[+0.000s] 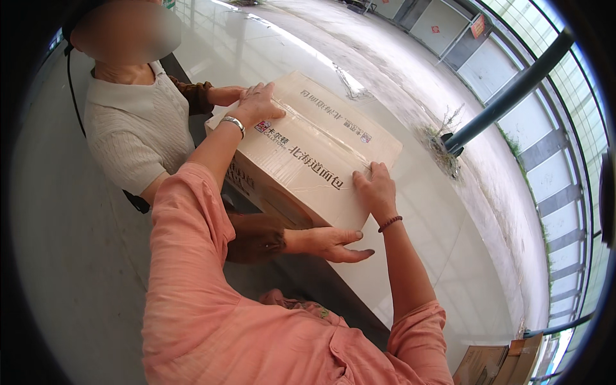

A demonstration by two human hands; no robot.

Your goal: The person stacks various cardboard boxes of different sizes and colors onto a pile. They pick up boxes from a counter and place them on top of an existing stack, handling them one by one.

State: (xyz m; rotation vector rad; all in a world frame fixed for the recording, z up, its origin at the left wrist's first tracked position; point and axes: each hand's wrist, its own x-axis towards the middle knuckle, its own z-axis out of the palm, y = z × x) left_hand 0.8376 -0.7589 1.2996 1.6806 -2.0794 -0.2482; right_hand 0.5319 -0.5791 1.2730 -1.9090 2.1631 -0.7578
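A large cardboard carton [308, 154] lies before me with a strip of clear tape along the seam of its top. Printed writing covers its top and near side. My left hand [260, 103], with a silver bracelet at the wrist, holds the carton's far left end, thumb by the seam. At the opposite end my right hand [378, 187], below which sits a dark bead bracelet, grips the right edge beside the tape. A co-worker's hand [332, 244] reaches past the carton's near side, fingers apart. The co-worker's other hand [226, 95] is at the left end, partly hidden.
The co-worker [134, 110] stands close at my left, one brown-sleeved arm passing under mine. Beneath the carton is a glossy pale tiled surface [447, 231]. A green post [510, 96] rises at the right. More cardboard boxes [481, 363] stand at the lower right.
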